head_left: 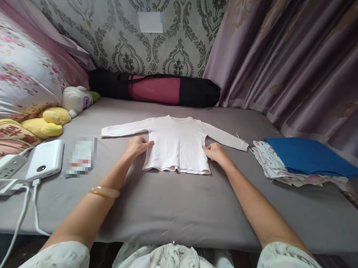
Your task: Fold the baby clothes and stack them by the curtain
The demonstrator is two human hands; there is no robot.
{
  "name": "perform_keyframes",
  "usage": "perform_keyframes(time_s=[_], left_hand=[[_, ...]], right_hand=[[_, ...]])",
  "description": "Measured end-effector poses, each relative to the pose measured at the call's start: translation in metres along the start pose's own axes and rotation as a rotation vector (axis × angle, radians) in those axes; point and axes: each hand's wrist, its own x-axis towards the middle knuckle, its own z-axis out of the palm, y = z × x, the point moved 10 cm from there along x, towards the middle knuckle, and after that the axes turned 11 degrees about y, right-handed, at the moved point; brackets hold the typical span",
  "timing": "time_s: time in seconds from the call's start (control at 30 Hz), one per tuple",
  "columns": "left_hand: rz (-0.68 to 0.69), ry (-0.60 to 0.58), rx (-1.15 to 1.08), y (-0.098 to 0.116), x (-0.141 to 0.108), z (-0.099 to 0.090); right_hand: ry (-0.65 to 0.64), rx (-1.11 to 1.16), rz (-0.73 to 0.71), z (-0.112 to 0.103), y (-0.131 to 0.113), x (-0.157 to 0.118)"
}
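Observation:
A small white long-sleeved shirt (178,146) lies spread flat on the grey sheet, its sleeves stretched out to both sides and its hem toward me. My left hand (137,146) pinches the shirt's left side edge, below the armpit. On the opposite side edge, at about the same height, my right hand (215,152) has its fingers closed on the fabric. The hem is slightly wavy between them.
Folded clothes (302,159) with a blue piece on top sit at the right. A power bank (46,158), a power strip (8,166) and cables are at the left, near plush toys (53,120). A black and red bag (154,88) lies along the wall.

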Motion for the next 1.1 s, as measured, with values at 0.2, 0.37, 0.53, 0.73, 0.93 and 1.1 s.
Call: perform_keyframes(time_s=[0.2,0.37,0.53,0.73,0.93,1.1], left_hand=[[0.066,-0.086,0.012,0.001,-0.048,0.0],[0.033,-0.078,-0.179,0.002,-0.059,-0.003],[-0.078,-0.064,-0.418,-0.006,-0.059,0.0],[-0.073,-0.086,-0.621,-0.002,-0.065,-0.001],[0.059,-0.179,-0.526,-0.001,-0.062,-0.002],[0.111,-0.175,-0.415,-0.011,-0.054,0.002]], right_hand=[[0.009,-0.039,-0.146,-0.001,-0.008,-0.048],[0.082,0.076,-0.153,-0.009,-0.013,-0.057],[0.036,0.504,0.121,-0.006,0.001,-0.058],[-0.159,1.098,0.355,0.016,0.003,-0.07],[-0.097,0.779,-0.02,0.001,0.003,-0.054],[0.036,0.226,-0.436,-0.018,-0.016,-0.059]])
